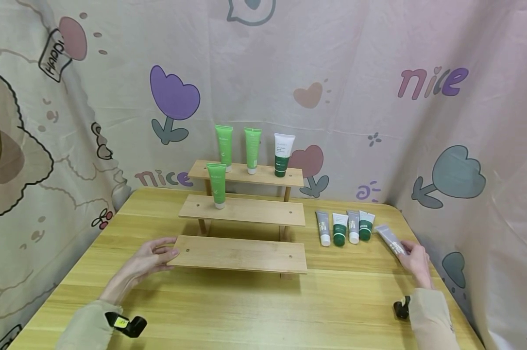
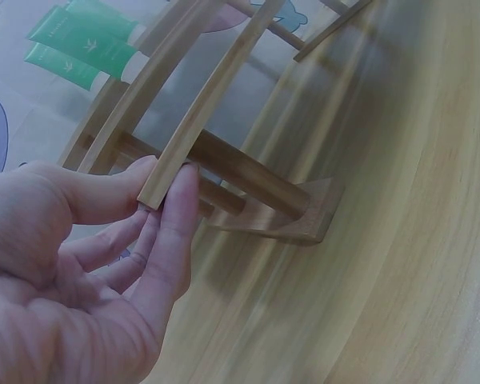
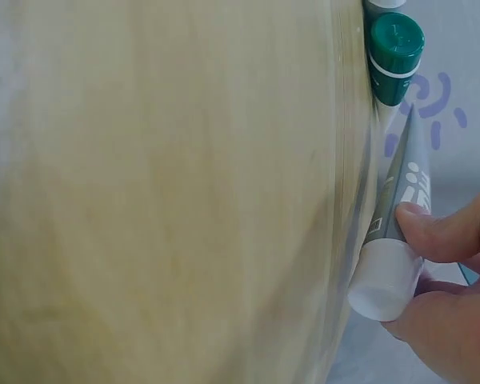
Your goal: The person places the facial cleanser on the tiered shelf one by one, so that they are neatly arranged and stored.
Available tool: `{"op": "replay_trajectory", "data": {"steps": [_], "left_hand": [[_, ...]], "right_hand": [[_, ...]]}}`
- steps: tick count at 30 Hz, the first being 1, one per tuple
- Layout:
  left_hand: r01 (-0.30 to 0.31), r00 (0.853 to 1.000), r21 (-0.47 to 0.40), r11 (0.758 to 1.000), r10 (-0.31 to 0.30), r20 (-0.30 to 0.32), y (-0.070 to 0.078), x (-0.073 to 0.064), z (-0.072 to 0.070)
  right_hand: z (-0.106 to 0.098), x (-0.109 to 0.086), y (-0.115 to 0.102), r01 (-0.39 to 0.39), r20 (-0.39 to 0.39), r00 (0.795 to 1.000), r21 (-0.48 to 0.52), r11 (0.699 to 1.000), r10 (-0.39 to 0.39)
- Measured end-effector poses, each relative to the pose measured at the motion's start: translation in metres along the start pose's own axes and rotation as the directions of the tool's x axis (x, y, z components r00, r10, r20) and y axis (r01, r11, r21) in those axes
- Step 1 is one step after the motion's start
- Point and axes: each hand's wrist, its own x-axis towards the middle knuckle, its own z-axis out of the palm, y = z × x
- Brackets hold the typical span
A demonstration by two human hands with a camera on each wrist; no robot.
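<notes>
My left hand [image 1: 151, 257] pinches the left end of the lowest board of a three-tier wooden display rack [image 1: 241, 253]; in the left wrist view the thumb lies on top of the board [image 2: 204, 112] and the fingers below. Over at the right, my right hand [image 1: 416, 262] holds a grey squeeze tube [image 1: 391, 240] with a white cap [image 3: 382, 280], thumb and fingers near the capped end. Two green tubes [image 1: 225, 147] and a white-and-green tube [image 1: 284, 154] stand cap-down on the top tier. Another green tube [image 1: 218, 185] stands at the left of the middle tier.
Right of the rack, two grey tubes [image 1: 323, 227] and two white-and-green tubes [image 1: 340, 228] lie side by side on the wooden table [image 1: 254, 316], caps toward me. A printed curtain [image 1: 346, 58] hangs behind and along both sides of the table.
</notes>
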Motion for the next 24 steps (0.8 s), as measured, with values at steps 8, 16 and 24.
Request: {"op": "replay_trajectory", "data": {"steps": [8, 16, 24], "left_hand": [[0.002, 1.0, 0.002, 1.0, -0.002, -0.006, 0.0, 0.0, 0.0], [0.001, 1.0, 0.001, 1.0, -0.001, -0.008, 0.0, 0.0, 0.0], [0.009, 1.0, -0.002, 1.0, -0.009, -0.016, 0.001, 0.0, 0.001]], "right_hand": [[0.001, 0.003, -0.003, 0.011, 0.01, 1.0, 0.019, 1.0, -0.011], [-0.003, 0.003, -0.015, 0.014, 0.024, 1.0, 0.117, 0.993, -0.017], [-0.007, 0.004, -0.029, -0.009, 0.101, 0.995, 0.249, 0.969, -0.016]]}}
